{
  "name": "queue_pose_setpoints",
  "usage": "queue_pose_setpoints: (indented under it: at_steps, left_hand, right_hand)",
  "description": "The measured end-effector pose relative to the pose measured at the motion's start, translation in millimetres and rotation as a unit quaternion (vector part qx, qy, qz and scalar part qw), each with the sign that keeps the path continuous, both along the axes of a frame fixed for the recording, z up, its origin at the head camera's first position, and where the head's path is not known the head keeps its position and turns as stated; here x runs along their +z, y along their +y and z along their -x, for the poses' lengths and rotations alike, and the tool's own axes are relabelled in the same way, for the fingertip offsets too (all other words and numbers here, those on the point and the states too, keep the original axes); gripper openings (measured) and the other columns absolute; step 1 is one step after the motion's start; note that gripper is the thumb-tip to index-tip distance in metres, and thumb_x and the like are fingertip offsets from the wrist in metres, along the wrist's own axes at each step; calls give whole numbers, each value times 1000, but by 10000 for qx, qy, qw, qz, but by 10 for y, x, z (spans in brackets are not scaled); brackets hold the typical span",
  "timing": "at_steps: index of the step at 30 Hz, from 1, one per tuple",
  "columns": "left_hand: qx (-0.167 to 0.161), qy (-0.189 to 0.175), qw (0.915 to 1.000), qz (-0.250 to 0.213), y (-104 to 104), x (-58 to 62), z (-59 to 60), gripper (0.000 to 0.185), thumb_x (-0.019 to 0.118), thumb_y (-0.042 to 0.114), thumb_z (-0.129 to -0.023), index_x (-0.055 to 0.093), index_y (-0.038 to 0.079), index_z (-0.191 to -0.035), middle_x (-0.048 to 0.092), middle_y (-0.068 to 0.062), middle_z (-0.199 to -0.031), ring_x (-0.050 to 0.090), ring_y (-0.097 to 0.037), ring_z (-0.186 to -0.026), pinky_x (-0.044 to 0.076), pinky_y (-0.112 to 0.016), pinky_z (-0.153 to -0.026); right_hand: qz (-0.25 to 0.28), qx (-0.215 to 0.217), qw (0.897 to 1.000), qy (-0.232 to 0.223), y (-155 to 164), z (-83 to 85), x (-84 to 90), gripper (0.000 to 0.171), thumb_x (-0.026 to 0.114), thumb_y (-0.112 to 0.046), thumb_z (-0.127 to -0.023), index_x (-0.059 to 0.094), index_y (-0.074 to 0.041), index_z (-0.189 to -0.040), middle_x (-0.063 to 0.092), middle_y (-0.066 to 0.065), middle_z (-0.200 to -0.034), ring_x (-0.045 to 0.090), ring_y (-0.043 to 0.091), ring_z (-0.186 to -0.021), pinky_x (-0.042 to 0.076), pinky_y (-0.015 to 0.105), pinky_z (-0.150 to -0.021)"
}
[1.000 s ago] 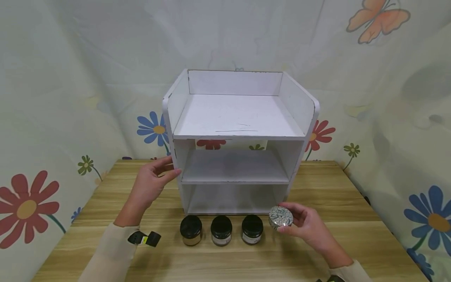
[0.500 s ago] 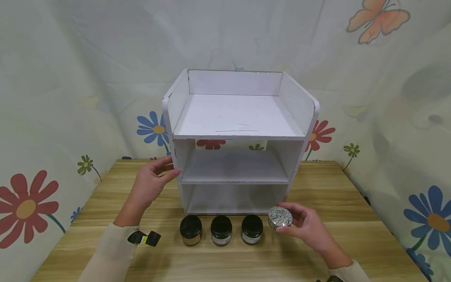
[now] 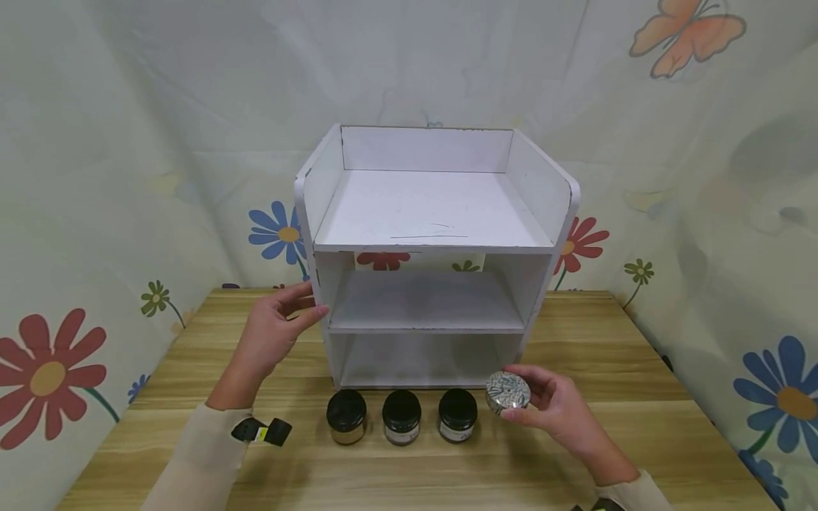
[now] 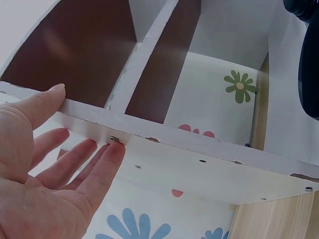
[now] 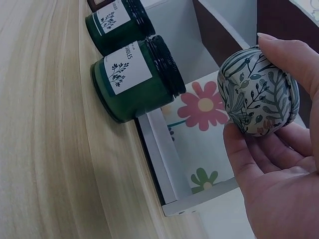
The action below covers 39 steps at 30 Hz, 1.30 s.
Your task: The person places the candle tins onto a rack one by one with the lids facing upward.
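1. Patterned round tin [image 3: 508, 392] is sitting in the right hand [image 3: 562, 415], lifted just above the desk [image 3: 639, 426] at the right front corner of the white shelf unit [image 3: 434, 248].
2. Going left to right: the left hand [image 3: 271, 332] is resting against the shelf unit's left side panel, fingers [image 4: 94, 159] straight and spread along the panel's edge, thumb on the front; it is gripping nothing.
3. Three dark-lidded jars are standing in a row in front of the shelf unit: an amber jar [image 3: 346, 416], a middle jar [image 3: 401, 417] and a green jar [image 3: 457, 415], each apart from its neighbour.
4. Right-hand fingers [image 5: 239, 154] are curling partway round the tin, thumb on the far side, holding it at its rim with the leaf-printed lid facing up.
5. Judging by how things lie, all three shelves are bare and the jars are untouched, so the work looks barely begun: only the tin is off the desk.
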<state>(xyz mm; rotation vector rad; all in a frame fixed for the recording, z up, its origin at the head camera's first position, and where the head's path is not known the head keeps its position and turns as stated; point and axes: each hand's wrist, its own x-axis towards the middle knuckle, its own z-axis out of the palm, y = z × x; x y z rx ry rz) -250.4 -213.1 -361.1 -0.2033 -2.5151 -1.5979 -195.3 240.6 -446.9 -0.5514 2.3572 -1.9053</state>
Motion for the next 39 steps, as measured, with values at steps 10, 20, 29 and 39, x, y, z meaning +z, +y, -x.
queue_pose_setpoints:
  at_steps: [10, 20, 29, 39]
  left_hand:
    - [-3, 46, 10000, 12, -1, -19, 5, 63, 74, 44, -94, 55, 22, -150, 57, -8, -150, 59, -34, -134, 54, -53, -104]
    - [-17, 32, 10000, 1, -6, -31, 23, 64, 74, 46, -93, 55, 22, -149, 57, -8, -149, 59, -34, -133, 55, -52, -103]
    - [-12, 4, 10000, -30, -9, -20, 21, 65, 75, 46, -92, 55, 23, -149, 58, -8, -149, 59, -34, -134, 54, -53, -103]
    - [-27, 36, 10000, -36, -11, -5, 15, 64, 75, 44, -92, 55, 23, -149, 57, -8, -149, 59, -34, -133, 54, -52, -103]
  right_hand:
    - [84, 100, 9998, 146, -32, 3, 18, 61, 82, 2, -82, 55, 12, -136, 62, 27, -134, 69, 7, -110, 58, 20, -91]
    - [141, 106, 9997, 179, -38, -5, 38, 59, 82, 3, -82, 56, 11, -135, 67, 14, -131, 69, 8, -108, 59, 20, -90]
    - [95, 98, 9996, 251, -59, -1, 59, 60, 83, 2, -82, 57, 10, -135, 64, 24, -133, 69, 8, -109, 58, 20, -91]
    - [149, 49, 9998, 97, -73, 22, 79, 62, 84, 2, -81, 57, 7, -136, 67, -1, -128, 69, 8, -111, 58, 21, -93]
